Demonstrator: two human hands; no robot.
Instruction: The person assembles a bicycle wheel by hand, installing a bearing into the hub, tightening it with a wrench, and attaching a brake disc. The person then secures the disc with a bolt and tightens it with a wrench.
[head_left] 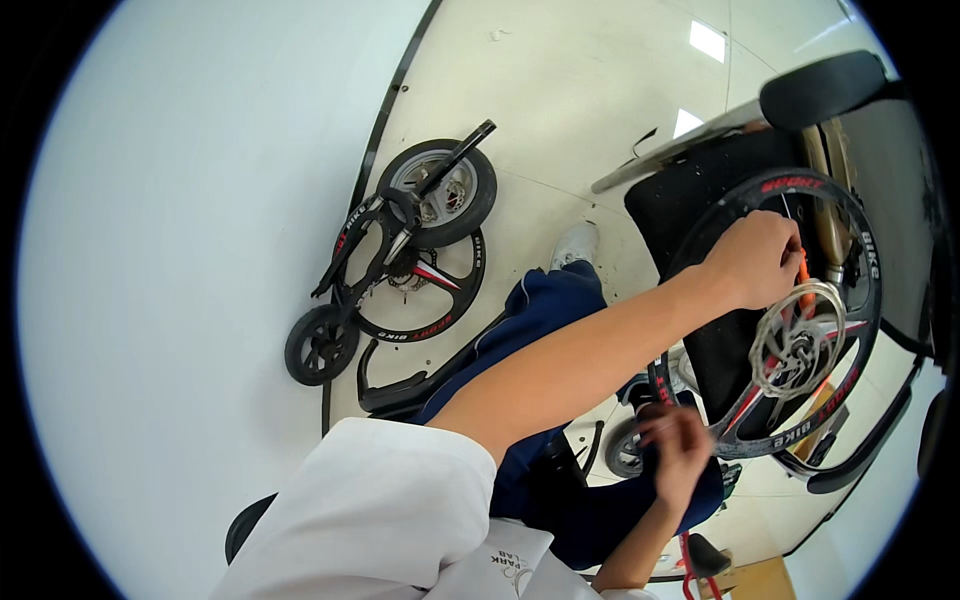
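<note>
A black spoked wheel (868, 300) with red and white accents leans on a black office chair seat (655, 215) at my right. A silver brake disc (762, 345) sits at its hub. My left hand (755, 258) reaches across to the upper part of the wheel, its fingers closed on an orange-handled tool (805, 275). Part of the handle shows below the fingers, beside the disc; its exact kind is unclear. Lower down, my right hand (680, 450) is near the wheel's lower left rim. Motion smears its fingers, and I cannot see whether they hold anything.
On the floor at left, a fork (430, 185), a grey-rimmed wheel (480, 205), a spoked wheel (475, 290) and a small black wheel (320, 345) lie by the white wall (200, 220). Chair armrests (825, 88) flank the wheel. A cardboard box (755, 580) stands at lower right.
</note>
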